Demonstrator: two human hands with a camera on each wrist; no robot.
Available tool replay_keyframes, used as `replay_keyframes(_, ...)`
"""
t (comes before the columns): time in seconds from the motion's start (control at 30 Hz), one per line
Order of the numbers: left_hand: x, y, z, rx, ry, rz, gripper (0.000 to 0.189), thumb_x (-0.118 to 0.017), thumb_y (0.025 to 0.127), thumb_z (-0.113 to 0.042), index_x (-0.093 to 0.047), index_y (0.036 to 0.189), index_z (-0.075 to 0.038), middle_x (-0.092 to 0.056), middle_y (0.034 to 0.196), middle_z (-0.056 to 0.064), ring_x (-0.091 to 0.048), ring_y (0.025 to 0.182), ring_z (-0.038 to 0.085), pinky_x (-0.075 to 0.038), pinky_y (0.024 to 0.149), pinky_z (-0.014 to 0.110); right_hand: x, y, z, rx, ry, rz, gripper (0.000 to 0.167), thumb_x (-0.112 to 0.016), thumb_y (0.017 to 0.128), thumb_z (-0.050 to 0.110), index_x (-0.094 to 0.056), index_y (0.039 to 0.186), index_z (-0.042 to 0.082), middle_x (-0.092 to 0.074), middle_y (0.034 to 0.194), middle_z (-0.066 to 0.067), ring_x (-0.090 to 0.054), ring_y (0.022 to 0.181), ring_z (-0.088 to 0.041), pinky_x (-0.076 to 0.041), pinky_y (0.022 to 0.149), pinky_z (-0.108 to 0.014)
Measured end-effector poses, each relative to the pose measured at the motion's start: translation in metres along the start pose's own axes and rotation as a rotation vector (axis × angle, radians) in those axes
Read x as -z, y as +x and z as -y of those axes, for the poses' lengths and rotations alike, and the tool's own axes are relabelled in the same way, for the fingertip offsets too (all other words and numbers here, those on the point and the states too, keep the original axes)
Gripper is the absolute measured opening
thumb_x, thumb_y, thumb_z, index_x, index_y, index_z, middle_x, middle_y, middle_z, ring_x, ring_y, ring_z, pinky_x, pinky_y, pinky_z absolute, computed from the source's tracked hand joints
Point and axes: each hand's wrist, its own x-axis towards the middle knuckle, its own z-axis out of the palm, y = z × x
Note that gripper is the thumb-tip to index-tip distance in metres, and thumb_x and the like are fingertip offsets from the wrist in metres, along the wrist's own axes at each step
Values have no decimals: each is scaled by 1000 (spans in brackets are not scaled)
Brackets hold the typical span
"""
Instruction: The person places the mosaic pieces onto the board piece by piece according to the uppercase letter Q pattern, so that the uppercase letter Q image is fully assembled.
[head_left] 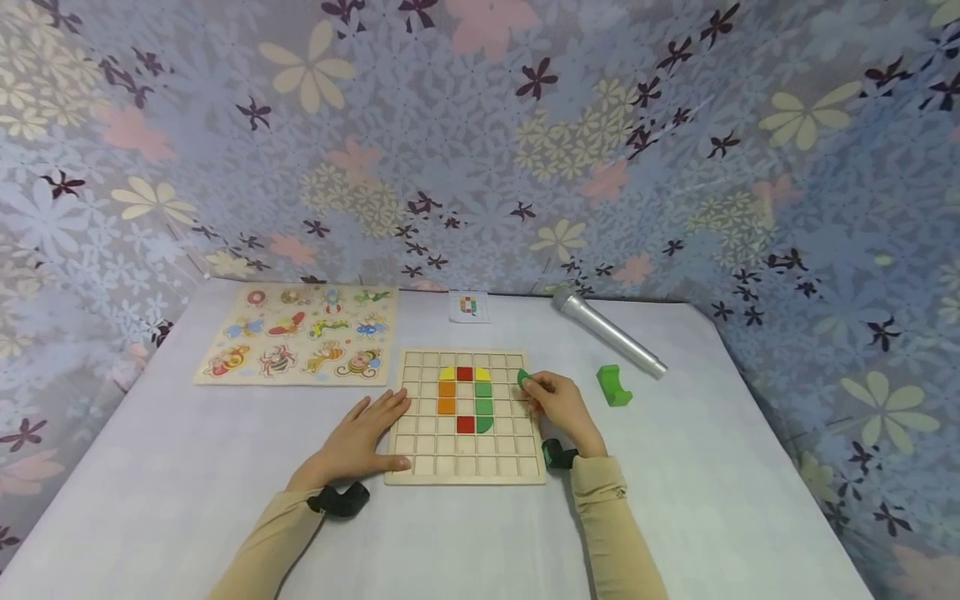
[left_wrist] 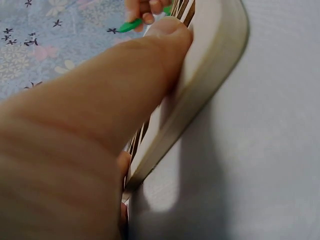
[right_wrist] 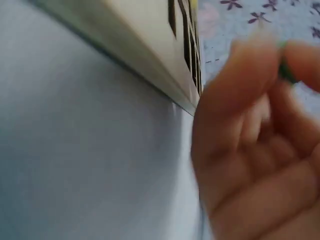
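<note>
A wooden grid board [head_left: 423, 465] lies on the table with coloured tiles in its cells. They form a ring: red tiles [head_left: 465, 374] at top and bottom, yellow rounded corners [head_left: 483, 375] above, orange squares [head_left: 447, 406] at left, green squares [head_left: 483, 390] at right, and a green rounded corner [head_left: 484, 424] at lower right. My left hand [head_left: 360, 442] rests with spread fingers on the board's left edge, its thumb [left_wrist: 150, 55] on the near corner. Over the right edge, my right hand [head_left: 561, 404] pinches a green tile [head_left: 522, 377] between thumb and fingertips; the tile looks curved on one side.
A wooden insect puzzle [head_left: 292, 333] lies at back left. Behind the board is a small card [head_left: 468, 307] with a coloured ring pattern. A silver microphone [head_left: 611, 332] and a green notched block [head_left: 614, 386] lie to the right. Patterned fabric [head_left: 480, 167] hangs behind the table.
</note>
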Motion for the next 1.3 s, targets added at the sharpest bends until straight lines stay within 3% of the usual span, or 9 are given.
replay_keyframes(0.27,-1,1,4,-11,3,2,93,-71,79,-53,-34,150,-6,-27,160,10,-22,149,34,-11,122,54,-17,-8,30,5,119,81,27,-56,98,11,-61,114,-10,-68,93,-21,-61,70,-8,-56,67,-21)
replay_keyframes(0.43,0,1,4,-5,-2,0,93,-72,79,-52,-34,150,-6,-27,160,10,-22,149,33,-11,122,54,-41,-7,40,31,135,162,26,-58,95,4,-58,118,-8,-67,86,-20,-60,63,-8,-57,62,-24)
replay_keyframes(0.67,2,1,1,-5,-10,4,92,-72,79,-50,-34,150,-6,-27,160,11,-22,149,34,-12,121,55,-78,-10,50,45,-86,200,13,-63,93,13,-65,98,1,-69,75,-7,-61,55,-9,-54,54,-21)
replay_keyframes(0.87,2,2,0,-4,-6,8,92,-72,80,-52,-34,150,-5,-27,160,11,-22,149,34,-12,121,55,-92,-12,52,111,-270,150,14,-66,91,21,-68,89,7,-66,72,-1,-55,59,-8,-44,55,-20)
replay_keyframes(1.3,3,2,0,4,-12,11,92,-71,79,-52,-34,150,-5,-27,160,10,-22,149,33,-12,122,55,-91,-14,55,126,-344,146,8,-69,87,14,-66,81,10,-58,67,2,-47,58,-9,-37,53,-19)
